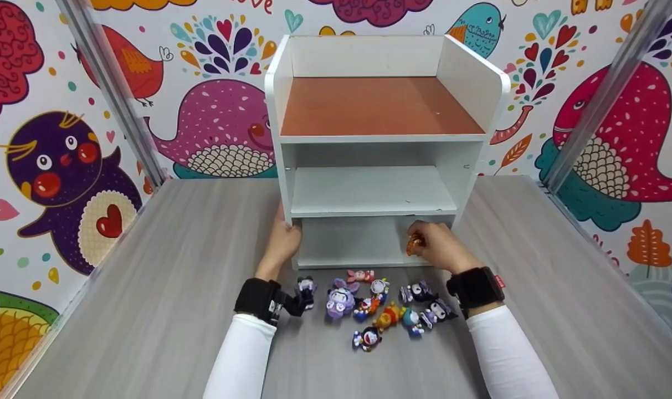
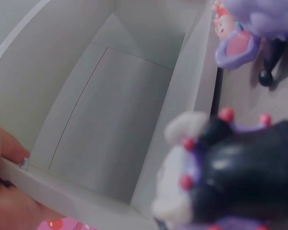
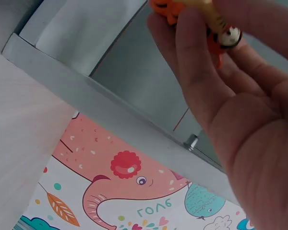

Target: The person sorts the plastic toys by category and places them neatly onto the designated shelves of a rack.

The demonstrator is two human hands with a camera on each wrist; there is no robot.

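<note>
My right hand [image 1: 444, 246] pinches an orange tiger figurine [image 1: 415, 244] at the right of the bottom compartment of a small white shelf unit [image 1: 369, 136]. In the right wrist view the figurine [image 3: 216, 40] shows orange and black, partly hidden by the fingers. My left hand [image 1: 283, 241] grips the front edge of the unit's left side panel, seen close up in the left wrist view, where the fingers [image 2: 9, 143] wrap that edge. Below the left wrist stands a black and purple figurine [image 1: 306, 291], large and blurred in the left wrist view.
Several small figurines lie on the grey table [image 1: 175, 305] before the unit, among them a purple rabbit-eared one [image 1: 341, 299], a pink one [image 1: 360, 276] and a yellow bear [image 1: 389, 316]. The unit has a brown top board [image 1: 380, 105] and a middle shelf [image 1: 369, 189]. Cartoon-printed walls [image 1: 214, 127] enclose the table.
</note>
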